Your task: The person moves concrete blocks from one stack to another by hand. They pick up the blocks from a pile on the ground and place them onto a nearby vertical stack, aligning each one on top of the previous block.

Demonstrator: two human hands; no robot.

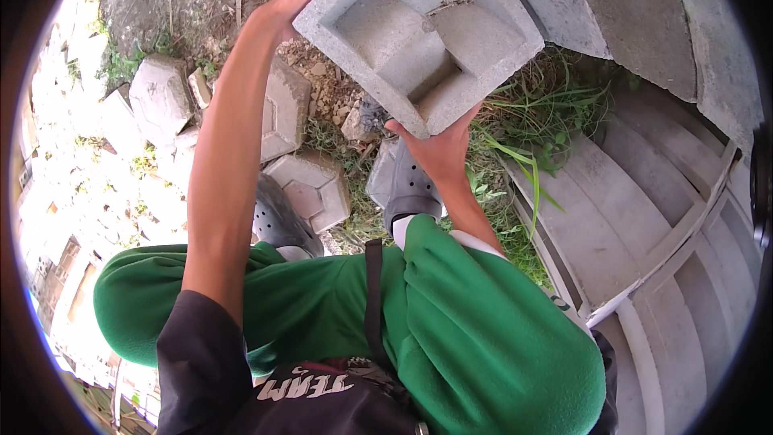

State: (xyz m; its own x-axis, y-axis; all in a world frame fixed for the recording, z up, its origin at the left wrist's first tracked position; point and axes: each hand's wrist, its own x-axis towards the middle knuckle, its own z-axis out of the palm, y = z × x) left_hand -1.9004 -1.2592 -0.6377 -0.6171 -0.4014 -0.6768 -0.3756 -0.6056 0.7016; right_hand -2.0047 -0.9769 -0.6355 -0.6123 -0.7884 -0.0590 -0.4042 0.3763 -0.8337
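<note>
A square grey concrete vent block (407, 56), with curved vanes inside its thick frame, is tilted up in front of me between both hands. My left hand (291, 10) grips its left side; the fingers go out of sight behind the block. At its lower corner, my right hand (444, 145) is closed round the edge, thumb at the near face and the other fingers hidden underneath. The block's top edge runs out of the view.
More grey concrete pieces (628, 8) stand at the far right, and pale curved ones (612, 209) below them. Hexagonal pavers (302, 193) lie around my grey clogs (415, 185). Grass (555, 97) grows beside the pieces. Bare soil (185, 0) lies far left.
</note>
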